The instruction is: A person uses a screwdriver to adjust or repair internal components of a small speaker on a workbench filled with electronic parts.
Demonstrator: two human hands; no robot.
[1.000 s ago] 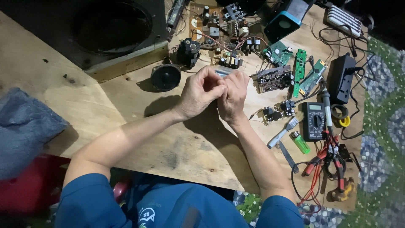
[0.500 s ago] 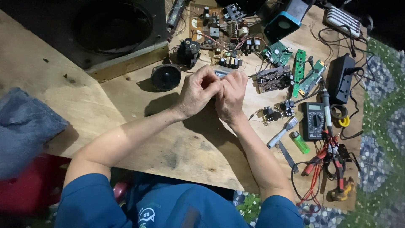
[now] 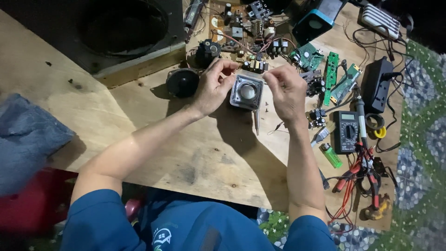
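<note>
A small square grey speaker unit with a round pale dome sits on the wooden board between my hands. My left hand touches its left side, thumb and fingers pinched near its top edge. My right hand is just right of it, fingertips pinched as if on something tiny that I cannot make out. A screwdriver lies on the board just below the speaker. A few small dark screws lie beside it.
A round black speaker lies left of my left hand. Circuit boards, green boards, a black multimeter, a green lighter, a black adapter, red pliers and wires crowd the right. A dark speaker cabinet stands at the back left.
My hands were clasped together over the speaker unit. They have now moved apart, and the square grey speaker unit shows between them.
</note>
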